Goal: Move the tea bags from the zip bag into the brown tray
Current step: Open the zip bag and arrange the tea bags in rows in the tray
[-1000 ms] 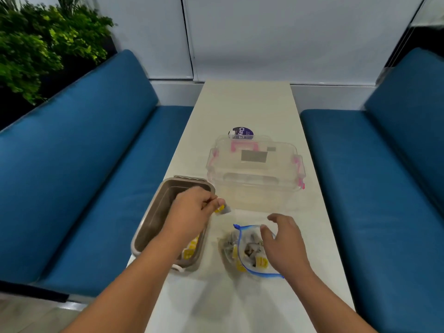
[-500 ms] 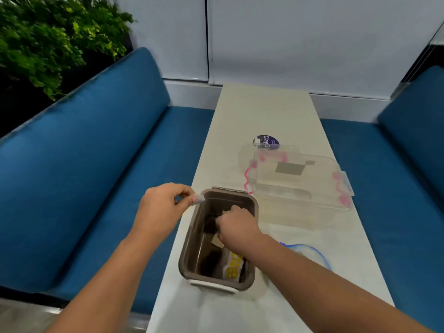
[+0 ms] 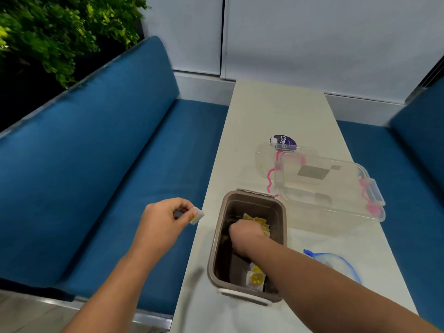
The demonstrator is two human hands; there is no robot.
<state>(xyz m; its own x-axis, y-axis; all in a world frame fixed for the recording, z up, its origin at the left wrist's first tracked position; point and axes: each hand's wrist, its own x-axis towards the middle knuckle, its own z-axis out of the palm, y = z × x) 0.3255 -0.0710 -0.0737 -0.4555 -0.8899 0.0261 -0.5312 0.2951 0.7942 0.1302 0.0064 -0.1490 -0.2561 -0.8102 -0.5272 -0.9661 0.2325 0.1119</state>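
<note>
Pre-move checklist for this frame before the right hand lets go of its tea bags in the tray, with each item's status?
1. Right hand inside brown tray: ok.
2. Yellow tea bags under the right hand's fingers: ok.
3. Left hand over the tray: not ok, beside it, pinching a small packet.
4. Zip bag on the table: ok.
5. Zip bag emptied: cannot tell.

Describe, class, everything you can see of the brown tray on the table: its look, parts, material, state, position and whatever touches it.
The brown tray is a deep rectangular tub with rounded corners, apparently matte plastic, with a pale handle strip on its near end. It stands upright and open near the table's left edge, in front of a clear plastic box. Yellow-tagged tea bags lie inside. The right hand reaches into it, on more tea bags; whether it touches the walls is unclear.
</note>
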